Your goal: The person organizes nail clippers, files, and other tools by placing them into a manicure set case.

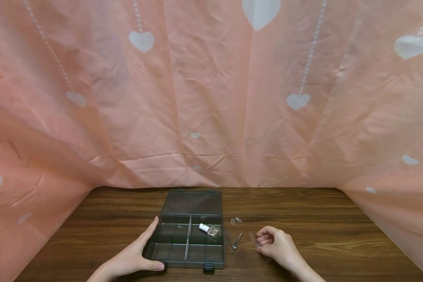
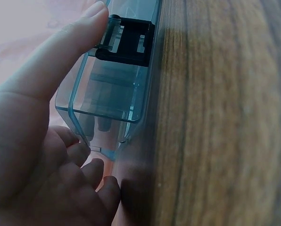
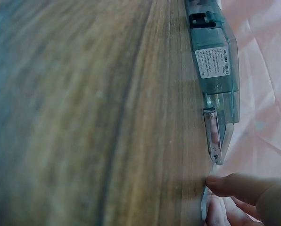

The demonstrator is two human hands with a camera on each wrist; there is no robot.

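A dark translucent storage box [image 1: 176, 250] lies with its lid [image 1: 194, 203] folded back, its inside split into compartments. My left hand [image 1: 135, 250] holds its left side, thumb by the front black latch [image 2: 126, 40] and fingers along the side wall. In the back right compartment lies a small bottle [image 1: 213, 231] with a white cap. Right of the box, my right hand [image 1: 276, 246] pinches a thin clear plastic piece [image 1: 252, 237] low over the table. Between that hand and the box is a metal nail clipper [image 1: 237, 241], also visible in the right wrist view.
Two small clear nail-tip-like pieces [image 1: 235, 220] lie behind the nail clipper. A white printed label [image 3: 212, 62] is on the box's front. The wooden table [image 1: 320, 223] ends at a pink curtain [image 1: 211, 117] with white hearts on the back and sides.
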